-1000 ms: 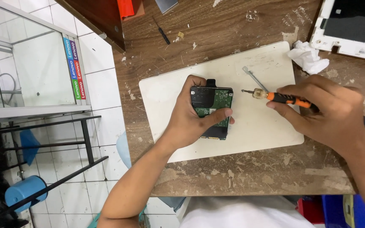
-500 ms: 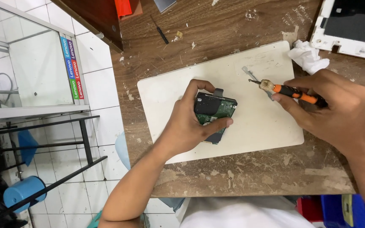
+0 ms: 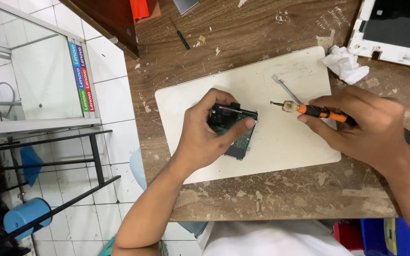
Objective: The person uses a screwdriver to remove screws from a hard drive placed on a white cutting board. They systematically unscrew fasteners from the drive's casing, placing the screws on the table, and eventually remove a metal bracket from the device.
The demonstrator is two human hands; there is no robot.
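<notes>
- Two hands work over a white mat (image 3: 281, 151) that lies on a scarred wooden surface (image 3: 243, 42); every place below is told from that mat.
- On the left half of the mat sits a small green circuit board with a black housing (image 3: 236, 130), its long axis running from the mat's far side toward the near edge, tilted slightly.
- The left hand (image 3: 205, 137) is clamped on the circuit board: the thumb presses its right edge and the curled fingers cover its far left corner, so much of the board is hidden.
- The right hand (image 3: 361, 128) is closed around an orange-and-black screwdriver (image 3: 316, 111) over the right half of the mat.
- The screwdriver lies nearly level, its long axis pointing left across the mat; the metal tip hangs just right of the board, apart from it and not touching.
- The board therefore lies to the left of the tip, along the line of the shaft; the left hand is already on it, and the right hand is the farther one.
- A thin metal rod (image 3: 285, 87) rests on the mat just beyond the tip.
- A crumpled white tissue (image 3: 345, 64) sits at the mat's far right corner, with a white-framed panel (image 3: 385, 50) beyond it.
- A small black screwdriver (image 3: 180, 37) lies on the wood well beyond the mat's far left corner.
</notes>
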